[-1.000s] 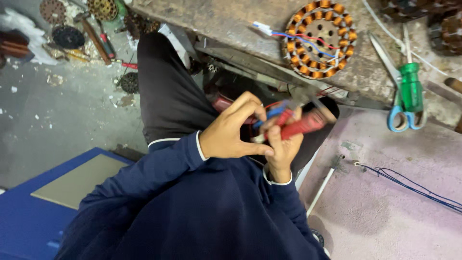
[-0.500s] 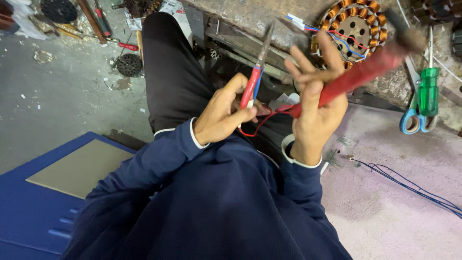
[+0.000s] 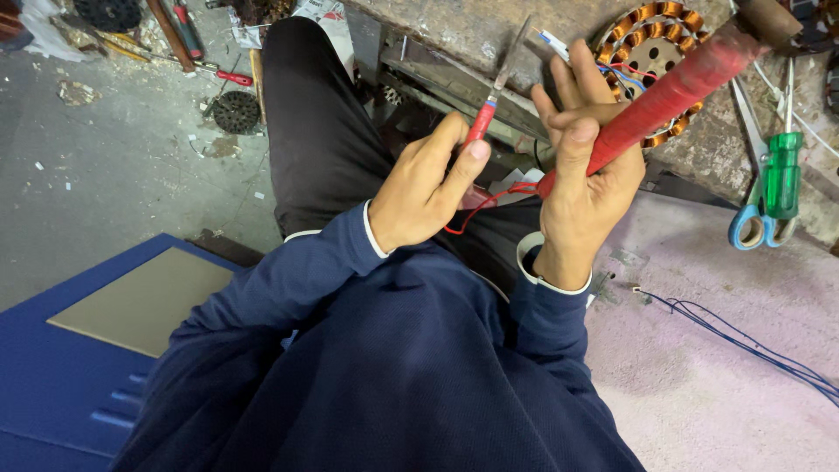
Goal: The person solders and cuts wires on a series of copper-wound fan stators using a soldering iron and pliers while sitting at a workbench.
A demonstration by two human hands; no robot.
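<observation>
Left hand (image 3: 419, 197) is clenched on a red-handled tool (image 3: 482, 118), blade up, thumb bracing it for control, over the lap, while right hand (image 3: 590, 166) grasps a red hammer handle (image 3: 673, 87) with fingers splayed, a red wire (image 3: 489, 201) looping between them; beyond, a stator (image 3: 651, 52) rests on the counter (image 3: 489, 26).

Free room is found left of the wound stator (image 3: 651, 52), over the dark trouser leg (image 3: 319, 131), and below it across the pale mat (image 3: 699, 350). Passage directly before the stator is blocked by the right hand (image 3: 590, 175) and its red-handled tool (image 3: 673, 87). Right of the stator, the bench edge is occupied by the green screwdriver (image 3: 782, 175) and scissors (image 3: 750, 218).
</observation>
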